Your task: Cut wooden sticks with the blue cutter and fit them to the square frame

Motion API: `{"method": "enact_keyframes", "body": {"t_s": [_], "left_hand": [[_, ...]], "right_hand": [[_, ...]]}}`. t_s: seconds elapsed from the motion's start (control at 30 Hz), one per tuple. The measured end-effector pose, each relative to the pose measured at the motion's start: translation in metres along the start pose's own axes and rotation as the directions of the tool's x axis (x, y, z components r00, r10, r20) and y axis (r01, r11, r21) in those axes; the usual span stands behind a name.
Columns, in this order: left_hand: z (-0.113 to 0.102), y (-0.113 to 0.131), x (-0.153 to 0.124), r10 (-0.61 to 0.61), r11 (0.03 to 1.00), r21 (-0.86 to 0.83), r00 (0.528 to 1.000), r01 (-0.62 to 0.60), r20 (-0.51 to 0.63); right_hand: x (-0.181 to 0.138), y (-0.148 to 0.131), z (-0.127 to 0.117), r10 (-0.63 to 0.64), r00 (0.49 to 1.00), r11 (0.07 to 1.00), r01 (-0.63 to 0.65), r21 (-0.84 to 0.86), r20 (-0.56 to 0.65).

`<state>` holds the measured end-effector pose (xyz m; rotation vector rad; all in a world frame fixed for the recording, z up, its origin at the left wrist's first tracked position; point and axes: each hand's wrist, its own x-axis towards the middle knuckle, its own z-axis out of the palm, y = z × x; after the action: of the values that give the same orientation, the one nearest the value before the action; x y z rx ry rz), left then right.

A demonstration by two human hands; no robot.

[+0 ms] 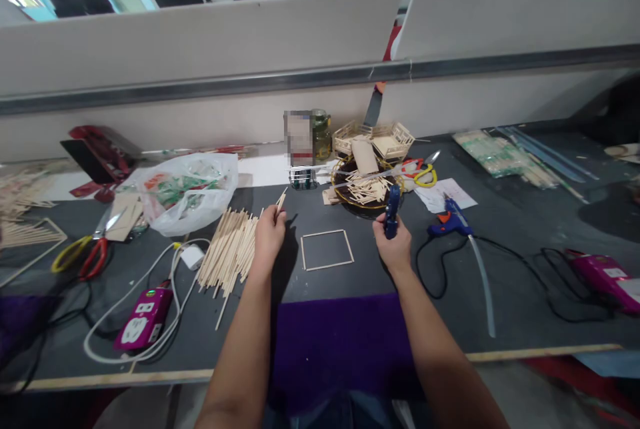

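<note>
My left hand (270,235) is closed on a few thin wooden sticks (281,201) that point up past its fingers. Beside it lies a loose pile of long wooden sticks (227,252). My right hand (393,242) grips a dark blue hand tool (393,205), held upright; its exact kind is unclear. Between my hands, a rectangle of thin sticks (324,233) lies flat on the dark table. A blue glue gun (453,221) with an orange trigger and a clear glue stick (483,289) rests to the right of my right hand.
Short sticks fill a round basket (367,214) behind, near yellow-handled scissors (425,177) and a small stick-built model (395,139). Left are a plastic bag (193,205), more scissors (95,249) and a pink power strip (145,319) with cables. A purple cloth (340,342) lies in front.
</note>
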<state>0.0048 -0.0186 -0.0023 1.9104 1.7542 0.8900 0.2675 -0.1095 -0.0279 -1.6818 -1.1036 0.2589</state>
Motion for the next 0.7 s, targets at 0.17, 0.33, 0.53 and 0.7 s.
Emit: {"method": "enact_keyframes", "body": {"t_s": [0.17, 0.33, 0.53, 0.7], "left_hand": [[-0.003, -0.003, 0.04, -0.111, 0.935, 0.328, 0.99, 0.134, -0.088], [-0.001, -0.013, 0.084, -0.251, 0.858, 0.468, 0.968, 0.213, 0.02], [-0.007, -0.012, 0.085, -0.219, 0.877, 0.455, 0.972, 0.158, 0.083], [0.011, 0.041, 0.076, 0.052, 0.972, 0.223, 0.991, -0.079, 0.126]], "right_hand": [[-0.002, -0.001, 0.003, -0.096, 0.993, 0.991, 0.102, -0.088, 0.063], [-0.003, 0.001, 0.008, -0.214, 0.966, 0.965, 0.232, -0.119, 0.143], [0.0, 0.003, 0.011, -0.222, 0.966, 0.963, 0.239, -0.127, 0.131], [0.001, 0.0, 0.011, -0.123, 0.988, 0.992, 0.12, -0.039, -0.089]]}}
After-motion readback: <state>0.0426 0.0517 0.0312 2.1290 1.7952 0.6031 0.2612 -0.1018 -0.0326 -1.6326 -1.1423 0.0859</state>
